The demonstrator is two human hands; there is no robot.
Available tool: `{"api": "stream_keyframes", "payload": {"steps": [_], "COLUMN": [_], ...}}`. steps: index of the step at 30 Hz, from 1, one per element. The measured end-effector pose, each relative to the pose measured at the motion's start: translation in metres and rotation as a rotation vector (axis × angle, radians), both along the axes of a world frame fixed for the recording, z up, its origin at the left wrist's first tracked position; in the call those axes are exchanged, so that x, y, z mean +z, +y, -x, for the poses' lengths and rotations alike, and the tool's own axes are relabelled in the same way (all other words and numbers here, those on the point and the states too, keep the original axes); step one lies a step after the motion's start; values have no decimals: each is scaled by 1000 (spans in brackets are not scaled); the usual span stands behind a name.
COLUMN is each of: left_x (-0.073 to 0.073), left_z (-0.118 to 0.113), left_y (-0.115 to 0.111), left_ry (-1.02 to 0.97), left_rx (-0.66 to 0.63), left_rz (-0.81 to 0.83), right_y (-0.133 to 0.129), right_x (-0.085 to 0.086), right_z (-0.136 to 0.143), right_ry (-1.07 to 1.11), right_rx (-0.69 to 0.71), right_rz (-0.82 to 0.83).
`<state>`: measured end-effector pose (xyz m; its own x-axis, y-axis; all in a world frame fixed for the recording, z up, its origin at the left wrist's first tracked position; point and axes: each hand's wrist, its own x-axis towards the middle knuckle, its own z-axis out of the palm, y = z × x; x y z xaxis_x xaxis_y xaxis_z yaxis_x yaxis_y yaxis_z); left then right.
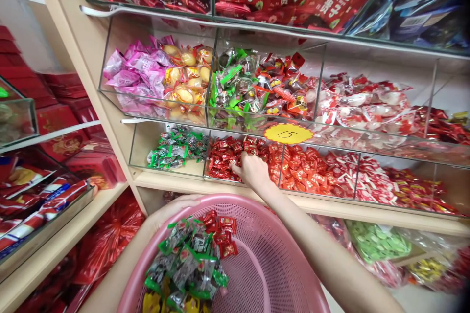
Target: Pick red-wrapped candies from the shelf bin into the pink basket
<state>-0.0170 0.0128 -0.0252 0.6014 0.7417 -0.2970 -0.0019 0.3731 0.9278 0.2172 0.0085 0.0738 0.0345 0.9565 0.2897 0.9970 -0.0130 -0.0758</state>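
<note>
A pink plastic basket (253,205) is at the bottom centre, its far-left rim held by my left hand (176,208), whose fingers are partly hidden. Inside lie green-and-clear wrapped candies (191,264), a few red-wrapped candies (224,237) and some yellow-wrapped ones (151,301). Beyond the basket, my right hand (253,168) reaches into a lower-shelf bin of dark red-wrapped candies (222,154). Its fingers curl down among them, with the thumb towards the left. How many candies are in its grasp is hidden.
Left of that bin is one with green-wrapped candies (178,146); to the right are orange-red candies (306,166) and red-and-white ones (374,176). A yellow price tag (289,133) overhangs the lower bins. Clear-fronted bins above hold purple-wrapped sweets (141,66). A wooden upright (79,58) stands left.
</note>
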Motion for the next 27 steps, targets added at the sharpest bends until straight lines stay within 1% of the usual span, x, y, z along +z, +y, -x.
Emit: {"api": "stream_keyframes", "payload": {"steps": [2, 5, 9, 12, 14, 16, 18, 20, 22, 24, 25, 27], "left_x": [0, -1, -2, -3, -4, -5, -5, -5, -5, -4, -3, -2], "left_z": [0, 0, -1, -1, 0, -1, -1, -2, -3, -3, -3, -3], "left_y": [0, -1, 1, 3, 4, 5, 5, 4, 4, 3, 3, 2], "left_ry": [13, 15, -8, 2, 17, 28, 34, 30, 25, 20, 20, 25], "left_rx": [29, 43, 7, -21, -16, -9, -11, -16, -10, 1, 5, 16], "left_rz": [12, 43, 33, 10, -4, -5, -4, -12, -27, -24, -17, -1], "right_y": [10, 15, 14, 5, -7, -24, -41, -55, -65, -70, -72, -74], "right_x": [-4, -9, -10, -5, 0, 2, -1, -9, -22, -36, -43, -56], "right_z": [5, 10, 10, 4, -2, -6, -7, -3, 3, 11, 14, 20], "right_ry": [-18, 6, 34, 50, 91, 173, 245, 219, 81, -81, -132, -125], "right_rx": [-30, -58, -76, -84, -10, 164, 377, 521, 548, 516, 499, 485], "right_rz": [42, 80, 99, 54, -5, -18, 77, 290, 517, 661, 691, 683]}}
